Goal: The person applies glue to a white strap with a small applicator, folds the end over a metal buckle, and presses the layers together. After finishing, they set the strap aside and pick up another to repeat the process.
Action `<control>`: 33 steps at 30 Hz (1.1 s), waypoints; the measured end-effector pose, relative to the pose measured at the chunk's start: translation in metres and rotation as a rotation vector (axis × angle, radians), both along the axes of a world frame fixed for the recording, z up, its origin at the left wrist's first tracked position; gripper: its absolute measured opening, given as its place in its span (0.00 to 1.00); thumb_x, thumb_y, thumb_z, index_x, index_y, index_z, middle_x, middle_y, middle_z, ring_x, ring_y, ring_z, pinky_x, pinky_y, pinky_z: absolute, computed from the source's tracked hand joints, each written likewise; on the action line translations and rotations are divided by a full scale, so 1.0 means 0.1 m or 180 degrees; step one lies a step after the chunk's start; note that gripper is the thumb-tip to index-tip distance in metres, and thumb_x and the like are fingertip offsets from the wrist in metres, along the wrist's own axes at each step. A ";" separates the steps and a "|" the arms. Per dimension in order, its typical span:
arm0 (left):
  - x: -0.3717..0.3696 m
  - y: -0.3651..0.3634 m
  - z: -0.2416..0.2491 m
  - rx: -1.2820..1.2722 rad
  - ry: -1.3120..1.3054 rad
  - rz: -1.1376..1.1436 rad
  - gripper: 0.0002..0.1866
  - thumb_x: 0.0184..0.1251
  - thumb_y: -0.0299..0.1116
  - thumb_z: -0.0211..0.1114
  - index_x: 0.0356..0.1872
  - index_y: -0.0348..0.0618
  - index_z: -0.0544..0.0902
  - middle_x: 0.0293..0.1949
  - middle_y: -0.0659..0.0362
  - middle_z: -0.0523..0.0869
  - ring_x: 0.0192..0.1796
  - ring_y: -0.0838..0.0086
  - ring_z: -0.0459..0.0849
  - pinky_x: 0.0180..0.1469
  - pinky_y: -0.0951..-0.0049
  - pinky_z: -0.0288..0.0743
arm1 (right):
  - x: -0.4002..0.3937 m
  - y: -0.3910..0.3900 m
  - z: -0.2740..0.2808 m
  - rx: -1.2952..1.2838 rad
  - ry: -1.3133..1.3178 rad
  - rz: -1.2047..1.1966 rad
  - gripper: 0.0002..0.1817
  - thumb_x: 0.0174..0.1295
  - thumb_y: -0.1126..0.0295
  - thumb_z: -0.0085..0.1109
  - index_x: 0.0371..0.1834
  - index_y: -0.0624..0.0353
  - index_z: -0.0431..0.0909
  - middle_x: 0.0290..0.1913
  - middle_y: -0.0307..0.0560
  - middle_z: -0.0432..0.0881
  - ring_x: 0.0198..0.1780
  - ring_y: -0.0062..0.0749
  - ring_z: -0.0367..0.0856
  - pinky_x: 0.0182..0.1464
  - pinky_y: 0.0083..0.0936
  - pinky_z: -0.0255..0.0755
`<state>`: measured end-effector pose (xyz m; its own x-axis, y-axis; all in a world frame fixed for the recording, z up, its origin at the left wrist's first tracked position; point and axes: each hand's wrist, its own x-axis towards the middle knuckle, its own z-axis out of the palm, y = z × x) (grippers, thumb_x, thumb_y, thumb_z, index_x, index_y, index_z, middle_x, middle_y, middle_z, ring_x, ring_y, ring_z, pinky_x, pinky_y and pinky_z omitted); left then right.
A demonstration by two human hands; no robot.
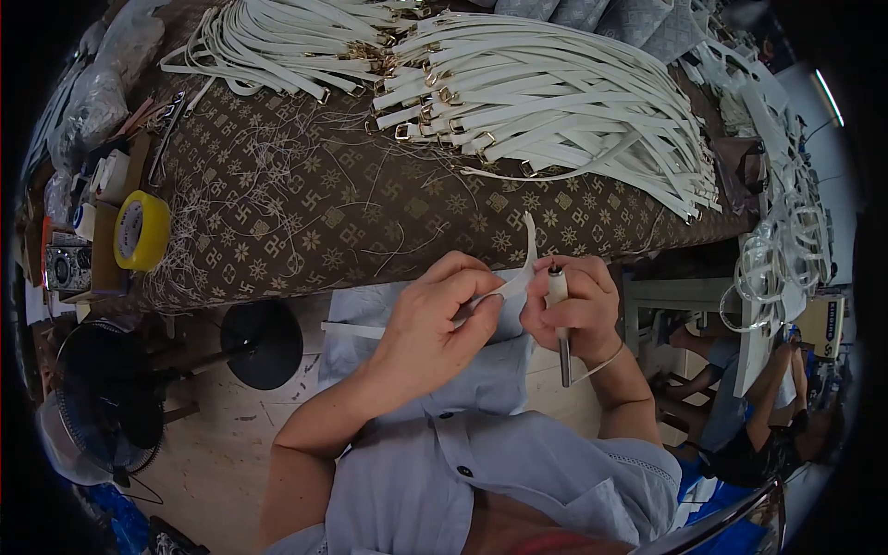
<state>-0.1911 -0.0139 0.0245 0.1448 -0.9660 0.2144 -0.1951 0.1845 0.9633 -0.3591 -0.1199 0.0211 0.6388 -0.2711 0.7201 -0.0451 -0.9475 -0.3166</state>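
Observation:
My left hand point(444, 310) is closed in a pinch on a narrow white strap point(530, 252), whose free end curves upward between my hands. The strap's other end point(353, 330) sticks out to the left behind my left wrist. My right hand point(583, 301) is wrapped round a pen-shaped tool point(558, 291) with a pale upper part and a metallic lower shaft, held upright. Its dark tip points up, and my right fingertips sit right beside the strap. Both hands are over my lap, in front of the table edge.
A patterned brown cloth point(305, 240) covers the table, strewn with thread scraps point(268, 157). Piles of white buckled straps point(546, 102) lie at the back. Yellow tape point(141, 230) stands left, above a black fan point(111, 398). Another person point(777, 407) sits at the right.

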 end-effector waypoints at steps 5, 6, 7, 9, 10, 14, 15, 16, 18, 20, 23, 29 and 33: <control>0.02 0.00 0.01 0.0009 0.0038 -0.0094 0.06 0.62 0.24 0.62 0.39 0.34 0.81 0.38 0.57 0.80 0.31 0.78 0.76 0.33 0.79 0.69 | -0.03 0.01 -0.08 0.0715 -0.0144 0.0023 0.19 0.36 0.80 0.70 0.30 0.45 0.74 0.33 0.36 0.83 0.36 0.33 0.80 0.36 0.23 0.73; 0.02 0.00 0.01 0.0022 0.0069 -0.0116 0.06 0.62 0.25 0.63 0.39 0.34 0.81 0.38 0.57 0.80 0.31 0.78 0.76 0.33 0.79 0.69 | -0.03 0.01 -0.08 0.0894 -0.0244 0.0034 0.18 0.37 0.80 0.70 0.29 0.46 0.74 0.33 0.36 0.83 0.35 0.33 0.79 0.35 0.23 0.72; 0.03 0.00 0.00 0.0034 0.0099 -0.0135 0.06 0.62 0.25 0.63 0.39 0.35 0.81 0.38 0.57 0.80 0.32 0.78 0.76 0.33 0.79 0.69 | -0.04 0.01 -0.08 0.0891 -0.0241 0.0027 0.18 0.37 0.80 0.70 0.29 0.46 0.74 0.33 0.36 0.83 0.35 0.33 0.79 0.35 0.23 0.72; 0.03 0.00 0.00 0.0035 0.0111 -0.0133 0.06 0.62 0.25 0.63 0.39 0.35 0.81 0.38 0.57 0.80 0.32 0.78 0.76 0.33 0.79 0.69 | -0.04 0.00 -0.05 0.1063 -0.0253 0.0151 0.18 0.38 0.81 0.69 0.28 0.47 0.73 0.33 0.36 0.83 0.34 0.33 0.79 0.37 0.24 0.73; 0.04 0.01 0.01 0.0039 0.0119 -0.0125 0.06 0.62 0.25 0.63 0.39 0.35 0.81 0.38 0.57 0.80 0.32 0.78 0.76 0.33 0.79 0.69 | -0.03 0.00 -0.05 0.1060 -0.0255 0.0154 0.18 0.38 0.81 0.69 0.28 0.47 0.73 0.33 0.36 0.83 0.34 0.33 0.79 0.37 0.24 0.73; 0.05 0.00 0.03 0.0030 0.0038 -0.0072 0.06 0.62 0.25 0.62 0.39 0.35 0.81 0.38 0.57 0.80 0.32 0.78 0.77 0.33 0.79 0.70 | -0.01 -0.03 0.00 0.0914 -0.0310 0.0190 0.18 0.39 0.81 0.70 0.29 0.47 0.74 0.35 0.36 0.84 0.36 0.33 0.79 0.37 0.24 0.73; 0.04 0.01 0.03 0.0029 0.0024 -0.0054 0.06 0.62 0.24 0.62 0.39 0.35 0.81 0.38 0.57 0.80 0.32 0.78 0.77 0.33 0.79 0.70 | -0.02 -0.04 0.02 0.0808 -0.0194 0.0179 0.18 0.39 0.80 0.70 0.30 0.47 0.74 0.36 0.36 0.84 0.37 0.34 0.79 0.37 0.25 0.74; 0.04 0.01 0.03 0.0028 0.0010 -0.0036 0.06 0.62 0.24 0.62 0.39 0.35 0.81 0.38 0.57 0.80 0.32 0.77 0.77 0.33 0.79 0.70 | -0.02 -0.04 0.04 0.0807 -0.0194 0.0177 0.18 0.39 0.80 0.70 0.30 0.47 0.74 0.36 0.36 0.84 0.37 0.34 0.79 0.37 0.25 0.74; 0.03 0.01 0.03 0.0014 -0.0038 -0.0016 0.06 0.61 0.24 0.62 0.39 0.35 0.81 0.38 0.57 0.80 0.32 0.77 0.78 0.33 0.79 0.70 | -0.03 -0.05 0.06 0.0368 0.0094 0.0152 0.19 0.39 0.78 0.72 0.32 0.46 0.75 0.37 0.35 0.84 0.39 0.34 0.79 0.37 0.25 0.75; 0.03 0.01 0.03 0.0006 -0.0084 0.0005 0.06 0.61 0.23 0.62 0.39 0.35 0.81 0.38 0.57 0.80 0.32 0.77 0.78 0.33 0.79 0.70 | -0.03 -0.06 0.05 0.0184 0.0093 0.0141 0.18 0.40 0.75 0.72 0.34 0.45 0.75 0.37 0.36 0.84 0.39 0.35 0.79 0.38 0.25 0.76; 0.02 0.01 0.02 -0.0066 -0.0185 0.0021 0.07 0.60 0.23 0.62 0.39 0.34 0.81 0.38 0.57 0.80 0.32 0.77 0.78 0.33 0.79 0.70 | -0.06 -0.06 0.04 -0.0192 0.0243 0.0083 0.18 0.39 0.75 0.72 0.32 0.44 0.74 0.38 0.34 0.84 0.40 0.36 0.80 0.39 0.27 0.77; 0.02 0.00 0.01 0.0037 -0.0152 0.0043 0.07 0.60 0.23 0.62 0.39 0.33 0.81 0.38 0.57 0.80 0.32 0.77 0.78 0.33 0.79 0.71 | -0.05 -0.07 0.00 -0.0662 0.0369 0.0060 0.17 0.36 0.78 0.71 0.24 0.45 0.73 0.37 0.33 0.82 0.40 0.35 0.79 0.41 0.30 0.81; 0.04 -0.01 -0.01 0.0101 0.0137 -0.0101 0.06 0.61 0.23 0.62 0.38 0.33 0.80 0.37 0.57 0.80 0.31 0.80 0.76 0.33 0.81 0.69 | -0.04 -0.04 -0.03 -0.0362 0.0368 -0.0062 0.19 0.37 0.81 0.70 0.28 0.45 0.71 0.34 0.36 0.81 0.37 0.35 0.78 0.42 0.32 0.82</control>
